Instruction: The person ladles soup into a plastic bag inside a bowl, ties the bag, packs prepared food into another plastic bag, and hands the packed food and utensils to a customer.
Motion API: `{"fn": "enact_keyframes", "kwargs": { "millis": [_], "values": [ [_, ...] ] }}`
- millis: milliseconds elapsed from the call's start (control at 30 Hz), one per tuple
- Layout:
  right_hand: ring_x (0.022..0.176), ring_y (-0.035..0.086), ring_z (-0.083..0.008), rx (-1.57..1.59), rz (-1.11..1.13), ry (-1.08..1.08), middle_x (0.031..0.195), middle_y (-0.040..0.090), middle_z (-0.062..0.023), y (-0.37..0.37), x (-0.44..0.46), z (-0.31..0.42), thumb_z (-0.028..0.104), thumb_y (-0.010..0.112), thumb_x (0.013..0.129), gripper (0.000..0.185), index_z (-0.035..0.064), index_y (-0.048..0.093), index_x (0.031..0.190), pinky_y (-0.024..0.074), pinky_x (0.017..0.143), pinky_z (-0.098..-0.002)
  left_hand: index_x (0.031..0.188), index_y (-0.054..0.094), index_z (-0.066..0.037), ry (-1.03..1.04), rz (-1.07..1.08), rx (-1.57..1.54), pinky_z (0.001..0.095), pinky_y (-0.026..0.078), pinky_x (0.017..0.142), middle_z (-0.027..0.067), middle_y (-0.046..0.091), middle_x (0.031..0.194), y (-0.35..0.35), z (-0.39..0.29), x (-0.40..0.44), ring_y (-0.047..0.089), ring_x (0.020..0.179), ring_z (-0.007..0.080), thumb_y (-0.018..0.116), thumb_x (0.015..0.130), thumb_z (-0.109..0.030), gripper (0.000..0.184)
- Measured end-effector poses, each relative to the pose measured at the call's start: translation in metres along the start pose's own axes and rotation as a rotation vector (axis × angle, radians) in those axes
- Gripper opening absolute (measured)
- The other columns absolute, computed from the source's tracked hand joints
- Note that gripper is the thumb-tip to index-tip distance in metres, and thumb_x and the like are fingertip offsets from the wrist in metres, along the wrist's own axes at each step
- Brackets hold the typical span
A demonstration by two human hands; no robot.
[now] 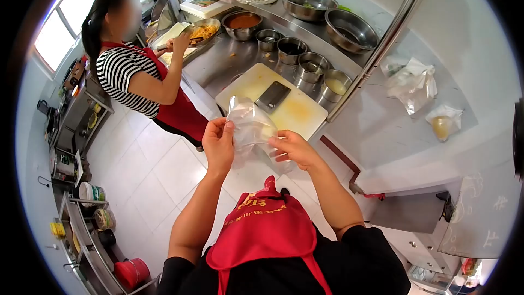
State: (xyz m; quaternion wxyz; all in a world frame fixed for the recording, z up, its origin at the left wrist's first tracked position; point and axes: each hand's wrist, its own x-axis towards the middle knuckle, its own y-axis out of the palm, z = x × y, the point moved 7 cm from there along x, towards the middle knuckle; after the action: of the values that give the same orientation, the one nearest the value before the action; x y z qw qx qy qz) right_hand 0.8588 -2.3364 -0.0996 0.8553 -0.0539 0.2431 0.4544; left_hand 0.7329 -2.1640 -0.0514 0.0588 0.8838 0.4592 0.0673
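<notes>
Red apron [263, 226], then plastic bag [250, 125] between left hand [220, 141] and right hand [295, 149].

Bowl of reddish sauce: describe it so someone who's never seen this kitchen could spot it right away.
Start at the steel counter under the long shelf. Along its back, the bowl sits between the wide pan of orange food and a row of smaller round steel containers. Its reddish-orange contents and greater width set it apart from those containers.

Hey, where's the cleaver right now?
In the head view, the cleaver lies flat on the cutting board, just beyond the plastic bag in your hands.
</notes>
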Motion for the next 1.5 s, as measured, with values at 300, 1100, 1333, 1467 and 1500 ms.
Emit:
{"fn": "enact_keyframes", "kwargs": {
  "millis": [300, 1100, 1333, 1467, 1500],
  "values": [
    [0.101, 0.059, -0.0200, -0.114, -0.045, -0.506, 0.120, 0.059, -0.0134, 0.033, 0.002, 0.003, 0.032, 0.067, 0.088, 0.047, -0.0006, 0.057, 0.121, 0.0461, 0.088, -0.0329, 0.098, 0.055, -0.002, 0.122, -0.068, 0.119, 0.0173, 0.035, 0.055, -0.0027, 0.057, 0.081, -0.042, -0.023, -0.014, 0.045, 0.065, 0.0016, 0.060, 0.095, -0.014, 0.013],
    [0.054, 0.042, -0.0053, 0.373, -0.085, -0.218, 0.062, 0.051, 0.0017, 0.061, 0.013, -0.024, 0.023, 0.072, 0.086, 0.037, 0.0100, 0.045, 0.065, 0.0329, 0.047, -0.0210, 0.100, 0.059, 0.004, -0.253, 0.532, 0.270, 0.0269, 0.051, 0.061, 0.0054, 0.064, 0.081, 0.017, 0.030, -0.043, 0.060, 0.067, 0.0134, 0.071, 0.085, -0.013, 0.026],
    [0.054, 0.047, -0.0101, 0.351, -0.106, -0.218, 0.063, 0.056, -0.0007, 0.025, 0.000, -0.036, 0.024, 0.072, 0.085, 0.031, 0.0047, 0.055, 0.068, 0.0371, 0.048, -0.0247, 0.091, 0.058, -0.001, -0.475, 0.576, -0.056, 0.0258, 0.052, 0.066, 0.0046, 0.063, 0.083, 0.031, 0.064, -0.050, 0.061, 0.072, 0.0122, 0.059, 0.094, -0.015, 0.014],
    [0.056, 0.051, -0.0135, -0.164, -0.358, -0.259, 0.064, 0.058, -0.0038, -0.020, -0.013, -0.034, 0.020, 0.075, 0.079, 0.025, 0.0014, 0.061, 0.071, 0.0414, 0.052, -0.0266, 0.088, 0.057, -0.007, -0.595, 0.488, -0.417, 0.0328, 0.053, 0.079, 0.0048, 0.063, 0.086, 0.034, 0.077, -0.041, 0.062, 0.083, 0.0168, 0.057, 0.094, -0.013, 0.009],
    [0.057, 0.053, -0.0143, -0.401, -0.509, -0.211, 0.064, 0.060, -0.0060, -0.043, -0.020, -0.031, 0.019, 0.077, 0.074, 0.023, 0.0008, 0.063, 0.074, 0.0432, 0.054, -0.0279, 0.088, 0.057, -0.007, -0.596, 0.491, -0.424, 0.0328, 0.053, 0.079, 0.0048, 0.063, 0.086, 0.037, 0.076, -0.040, 0.062, 0.083, 0.0168, 0.057, 0.094, -0.013, 0.009]
  ]
}}
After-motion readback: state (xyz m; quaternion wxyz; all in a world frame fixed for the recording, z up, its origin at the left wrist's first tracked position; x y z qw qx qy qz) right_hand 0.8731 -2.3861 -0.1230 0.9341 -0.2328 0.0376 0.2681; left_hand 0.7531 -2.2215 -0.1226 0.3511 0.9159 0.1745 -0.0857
